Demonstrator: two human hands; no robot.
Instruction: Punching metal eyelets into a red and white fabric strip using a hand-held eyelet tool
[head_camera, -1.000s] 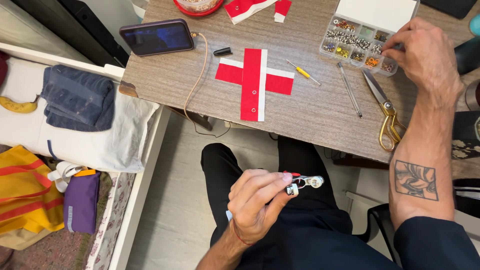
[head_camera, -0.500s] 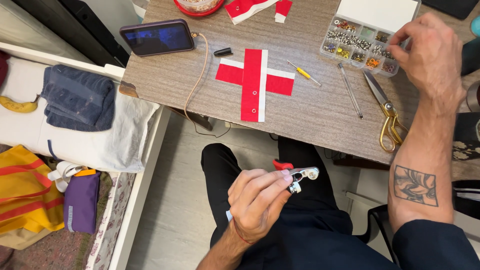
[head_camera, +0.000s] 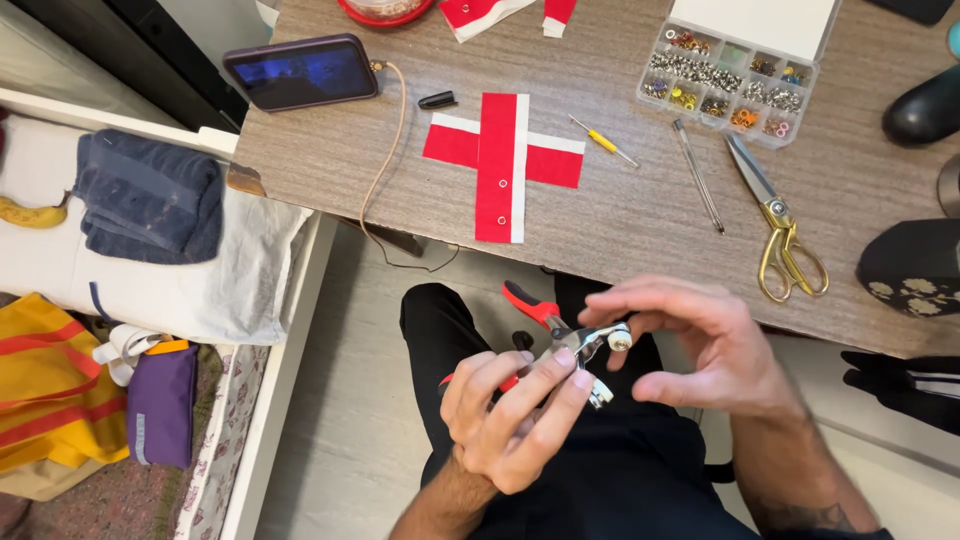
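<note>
1. Nearest the camera, the person is sitting with dark trousers (head_camera: 590, 480) filling the lower middle of the view, above a pale grey floor (head_camera: 350, 400).
2. The left hand (head_camera: 510, 420) is gripping the red-handled eyelet pliers (head_camera: 560, 345) over the lap, fingers wrapped tight around the handles, so the metal head is pointing up and to the right.
3. The right hand (head_camera: 700, 345) is hovering just beside the pliers' head, fingers curved and loosely spread, thumb and forefinger pinching in at the metal tip; whether they are holding a small eyelet cannot be told.
4. Beyond the knees, a wood-grain table (head_camera: 640, 215) is spanning the upper view.
5. On it, a red and white fabric cross (head_camera: 500, 160) is lying flat, with a small yellow-handled screwdriver (head_camera: 603, 141) and a thin metal rod (head_camera: 697, 176) just to its right.
6. Gold-handled scissors (head_camera: 780, 230) are resting further right, near the table's front edge.
7. A clear compartment box of eyelets (head_camera: 725, 88) is sitting open at the far side.
8. A smartphone (head_camera: 300, 72) is lying at the far left corner, a cable (head_camera: 385, 170) trailing from it over the edge.
9. Left of the table, a folded dark blue towel (head_camera: 150, 195) is lying on a white bed (head_camera: 230, 290), with a yellow striped bag (head_camera: 50, 390) and a purple pouch (head_camera: 160, 405) lower down.
</note>
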